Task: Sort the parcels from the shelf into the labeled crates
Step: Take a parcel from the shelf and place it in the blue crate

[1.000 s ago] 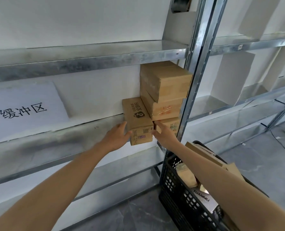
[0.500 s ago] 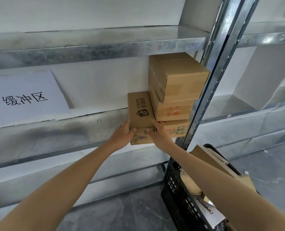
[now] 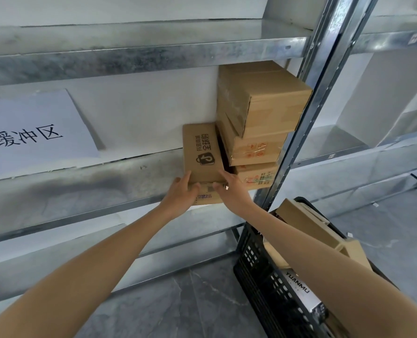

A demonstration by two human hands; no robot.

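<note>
A small cardboard parcel with a black bag logo lies on the metal shelf, its near end over the shelf's front edge. My left hand grips its near left corner and my right hand grips its near right corner, thumbs across the front face. Right beside it stands a stack of three cardboard parcels against the upright. A black plastic crate holding several parcels sits on the floor at the lower right, partly hidden by my right forearm.
A white paper sign with black characters leans on the shelf at the left. A galvanised upright post runs beside the stack. Another shelf board lies above. Grey tiled floor lies below.
Both hands have closed in from the parcel's sides onto its near end. The view has shifted closer to the shelf.
</note>
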